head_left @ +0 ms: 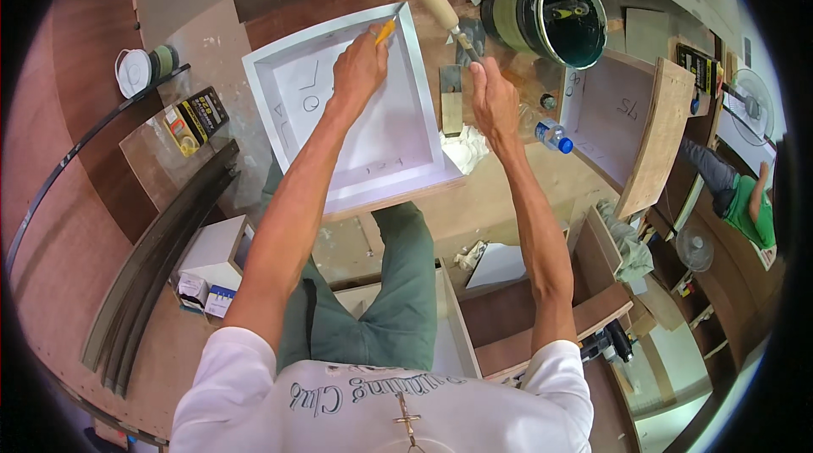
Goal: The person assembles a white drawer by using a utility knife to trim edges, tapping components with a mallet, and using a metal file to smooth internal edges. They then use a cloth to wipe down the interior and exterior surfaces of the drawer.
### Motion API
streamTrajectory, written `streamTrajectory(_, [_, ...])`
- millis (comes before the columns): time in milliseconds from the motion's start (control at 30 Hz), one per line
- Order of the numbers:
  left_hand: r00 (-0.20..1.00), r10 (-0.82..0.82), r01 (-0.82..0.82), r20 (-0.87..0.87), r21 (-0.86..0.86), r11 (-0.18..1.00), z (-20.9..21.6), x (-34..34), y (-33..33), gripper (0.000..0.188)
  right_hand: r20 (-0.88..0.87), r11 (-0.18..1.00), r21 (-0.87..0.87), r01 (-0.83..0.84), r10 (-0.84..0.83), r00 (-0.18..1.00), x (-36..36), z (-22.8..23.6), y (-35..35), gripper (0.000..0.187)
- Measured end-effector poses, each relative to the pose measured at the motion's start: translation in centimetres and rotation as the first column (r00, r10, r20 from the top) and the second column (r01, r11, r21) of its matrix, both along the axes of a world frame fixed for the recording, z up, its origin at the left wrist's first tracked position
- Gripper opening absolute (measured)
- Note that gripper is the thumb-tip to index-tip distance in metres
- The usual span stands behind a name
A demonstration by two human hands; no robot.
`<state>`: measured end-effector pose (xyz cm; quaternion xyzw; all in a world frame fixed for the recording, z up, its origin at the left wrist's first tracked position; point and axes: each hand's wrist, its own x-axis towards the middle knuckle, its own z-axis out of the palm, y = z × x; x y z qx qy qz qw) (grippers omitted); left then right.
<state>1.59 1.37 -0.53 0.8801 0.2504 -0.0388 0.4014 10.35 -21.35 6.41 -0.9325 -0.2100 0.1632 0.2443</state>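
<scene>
A shallow white open box (pixel 292 123), shaped like a drawer with handwritten marks inside, lies tilted in front of me above my thighs. My left hand (pixel 360 65) reaches over it to the far right corner. Its fingers are closed on a small orange tool (pixel 385 31) whose tip is near the corner; its exact kind is unclear. To the right of the box, my right hand (pixel 494 97) grips a long wooden-handled tool (pixel 434 0) by its metal shank. The wooden handle points away from me, with a white end. The gripped part is hidden.
A dark bucket (pixel 508 19) with green-black insides stands far right, near a water bottle (pixel 552 135) and crumpled white cloth (pixel 464 150). Another wooden box (pixel 652 135) stands right. Dark curved strips (pixel 161 275) lie left. A person in green (pixel 749 207) is at the far right.
</scene>
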Motion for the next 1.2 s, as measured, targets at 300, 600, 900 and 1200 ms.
streamTrajectory(300, [1.000, 0.017, -0.017, -0.009, -0.015, 1.000, 0.1, 0.3, -0.5, 0.043, 0.056, 0.999, 0.030, -0.045, 0.043, 0.997, -0.1, -2.4, 0.7, 0.027])
streamTrajectory(600, [0.999, -0.014, 0.013, -0.030, -0.009, 1.000, 0.3, -0.4, -0.3, 0.044, -0.050, 0.993, -0.001, 0.117, -0.117, 0.992, -0.8, -0.8, -1.7, 0.031])
streamTrajectory(900, [0.998, -0.016, 0.017, -0.059, 0.015, 1.000, -0.6, -0.3, 0.1, 0.042, -0.066, 0.988, 0.035, 0.149, -0.147, 0.987, -3.7, -1.8, -1.8, 0.027])
streamTrajectory(1200, [1.000, -0.007, 0.007, 0.017, 0.012, 1.000, -1.1, -0.4, 0.2, 0.043, 0.007, 0.998, -0.017, -0.064, 0.064, 0.998, 0.3, -1.8, 2.5, 0.028])
